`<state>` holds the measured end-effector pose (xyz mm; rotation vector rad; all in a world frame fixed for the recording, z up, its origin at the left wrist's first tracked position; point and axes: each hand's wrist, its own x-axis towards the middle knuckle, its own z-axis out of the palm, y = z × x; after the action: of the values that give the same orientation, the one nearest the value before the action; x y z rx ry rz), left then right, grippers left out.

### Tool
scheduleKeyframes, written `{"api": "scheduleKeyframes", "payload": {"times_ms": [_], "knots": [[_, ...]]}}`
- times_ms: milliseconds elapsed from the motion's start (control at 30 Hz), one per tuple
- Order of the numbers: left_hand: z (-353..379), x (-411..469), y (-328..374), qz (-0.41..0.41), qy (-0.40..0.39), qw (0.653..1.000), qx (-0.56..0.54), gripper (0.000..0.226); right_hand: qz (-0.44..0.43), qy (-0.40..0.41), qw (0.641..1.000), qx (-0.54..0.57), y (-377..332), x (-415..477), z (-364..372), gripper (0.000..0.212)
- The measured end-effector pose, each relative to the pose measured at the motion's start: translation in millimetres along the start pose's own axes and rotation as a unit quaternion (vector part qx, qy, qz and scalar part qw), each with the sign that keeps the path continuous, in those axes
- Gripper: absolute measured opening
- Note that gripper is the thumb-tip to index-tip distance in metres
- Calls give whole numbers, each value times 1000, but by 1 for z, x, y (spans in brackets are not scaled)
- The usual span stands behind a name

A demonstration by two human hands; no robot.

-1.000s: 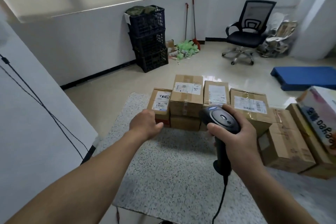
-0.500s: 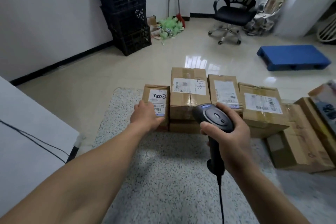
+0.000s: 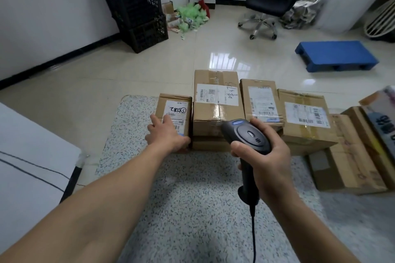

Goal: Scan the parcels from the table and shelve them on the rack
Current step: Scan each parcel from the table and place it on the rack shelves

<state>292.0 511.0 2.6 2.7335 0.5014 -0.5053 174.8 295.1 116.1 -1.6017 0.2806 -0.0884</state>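
Several brown cardboard parcels with white labels stand in a row at the far edge of the speckled table (image 3: 192,198). The leftmost is a small parcel (image 3: 178,103) with handwriting on its label. My left hand (image 3: 166,134) lies on its near top edge, fingers spread flat over the label. Beside it are a taller stacked parcel (image 3: 215,96), a third parcel (image 3: 260,100) and a fourth parcel (image 3: 305,113). My right hand (image 3: 269,156) grips a black corded barcode scanner (image 3: 248,134), its head pointing towards the parcels. No rack is in view.
More brown boxes (image 3: 346,156) and a printed box (image 3: 382,117) crowd the table's right side. On the floor beyond are stacked black crates (image 3: 139,6), an office chair (image 3: 271,0) and a blue pallet (image 3: 335,55). A white surface (image 3: 32,145) with cables lies at left.
My left hand has moved forward from above the table onto the small left parcel. The view has tilted down and closer to the parcels. The scanner stays in my right hand.
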Motion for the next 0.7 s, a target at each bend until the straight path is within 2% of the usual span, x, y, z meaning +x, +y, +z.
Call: {"api": "scheduleKeyframes", "payload": {"times_ms": [267,500,600,700], "knots": [[12,-56,-47,-24,0,1000,12,113,-7,-67,998,-1,-3,-20,-1,75],[39,-151,-95,-70,-4,997,30,110,-20,-147,989,6,-3,-67,-23,76],[48,-196,-105,-39,18,994,102,111,-17,-170,985,11,1,-90,-40,77],[59,-233,-105,30,64,982,174,103,-13,-182,983,13,6,-108,-56,79]]}}
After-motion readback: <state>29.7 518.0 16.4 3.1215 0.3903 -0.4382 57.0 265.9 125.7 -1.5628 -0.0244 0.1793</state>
